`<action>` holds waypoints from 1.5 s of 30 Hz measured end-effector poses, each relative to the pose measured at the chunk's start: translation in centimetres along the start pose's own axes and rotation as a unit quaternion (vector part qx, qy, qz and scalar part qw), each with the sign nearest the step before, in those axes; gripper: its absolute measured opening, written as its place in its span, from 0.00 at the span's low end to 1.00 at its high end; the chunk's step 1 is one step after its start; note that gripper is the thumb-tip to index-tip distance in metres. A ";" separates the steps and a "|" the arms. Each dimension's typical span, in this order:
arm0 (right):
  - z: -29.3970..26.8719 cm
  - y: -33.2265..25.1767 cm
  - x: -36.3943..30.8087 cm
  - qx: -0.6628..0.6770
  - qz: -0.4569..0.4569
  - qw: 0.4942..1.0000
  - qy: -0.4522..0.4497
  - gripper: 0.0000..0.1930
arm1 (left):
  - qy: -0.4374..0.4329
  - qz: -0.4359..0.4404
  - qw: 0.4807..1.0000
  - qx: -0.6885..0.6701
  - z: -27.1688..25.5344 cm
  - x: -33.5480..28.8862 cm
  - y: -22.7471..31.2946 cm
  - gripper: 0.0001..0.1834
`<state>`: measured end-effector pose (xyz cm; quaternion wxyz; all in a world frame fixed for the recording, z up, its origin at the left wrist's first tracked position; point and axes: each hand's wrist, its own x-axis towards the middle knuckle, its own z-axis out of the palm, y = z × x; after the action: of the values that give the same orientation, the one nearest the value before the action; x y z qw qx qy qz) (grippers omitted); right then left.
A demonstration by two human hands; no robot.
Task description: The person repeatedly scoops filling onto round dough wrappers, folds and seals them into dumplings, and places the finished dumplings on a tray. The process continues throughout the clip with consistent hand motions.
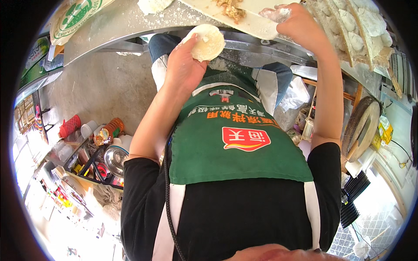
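Note:
My left hand (186,65) is closed on a round, pale dough wrapper (208,42), held out flat in front of the work table with the thumb over its face. A small bit of dough or flour lies on the wrapper. My right hand (298,24) is over the right end of a white tray (254,27), its fingers bent and dusted with flour. Whatever those fingers grip is too hard to make out. Brownish minced filling (230,9) lies on the tray, left of my right hand.
Floured dumplings (355,26) sit in rows between wooden slats at the far right. The metal table (130,26) carries scattered flour, a lump of dough (154,5) and a printed flour bag (78,17). Crates with bowls and a metal lid (115,161) stand at the lower left.

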<state>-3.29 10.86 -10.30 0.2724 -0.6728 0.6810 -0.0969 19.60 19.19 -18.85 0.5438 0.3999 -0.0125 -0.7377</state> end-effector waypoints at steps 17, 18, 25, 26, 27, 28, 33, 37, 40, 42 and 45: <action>0.2 1.4 1.9 -0.033 -0.156 0.987 -0.014 0.18 | -0.003 0.018 1.000 0.026 0.5 -0.3 0.1 0.20; -1.0 -0.2 1.0 0.030 -0.122 0.990 -0.057 0.19 | -0.003 0.021 0.999 0.024 0.6 -0.4 0.2 0.20; 0.8 3.8 -0.4 0.102 -0.019 0.993 -0.047 0.12 | -0.008 0.045 0.999 0.011 2.3 -0.5 0.3 0.19; 1.4 3.6 -0.9 0.123 -0.006 0.992 -0.025 0.12 | -0.004 0.054 0.998 0.008 2.4 -0.5 0.2 0.18; 2.0 2.8 -1.8 0.145 0.011 0.989 0.001 0.12 | -0.005 0.054 0.998 0.011 2.7 -0.5 0.2 0.18; 2.3 2.4 -2.3 0.166 0.028 0.985 0.027 0.12 | -0.007 0.055 0.998 0.014 3.0 -0.6 0.2 0.18; 2.3 2.1 -2.8 0.264 0.024 0.960 -0.093 0.10 | -0.022 0.049 0.998 0.013 2.8 -0.3 0.0 0.18; 1.4 2.2 -2.8 0.252 0.008 0.968 -0.006 0.10 | -0.039 0.041 0.998 -0.012 2.6 0.2 -0.7 0.18; 1.7 3.0 -1.2 0.228 -0.011 0.969 -0.092 0.10 | -0.042 0.036 0.997 -0.044 2.5 0.4 -0.9 0.18; 2.8 1.8 -1.9 0.260 0.013 0.962 -0.082 0.10 | -0.042 0.041 0.997 -0.049 2.8 0.3 -1.0 0.20; 3.7 0.8 -3.3 0.294 0.014 0.951 -0.094 0.10 | -0.052 0.051 0.996 -0.056 3.6 -0.3 -1.3 0.22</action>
<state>-2.30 14.97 -12.97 0.5223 -0.5595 0.6031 -0.2247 16.43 18.47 -16.84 0.6006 0.3282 -0.0197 -0.7288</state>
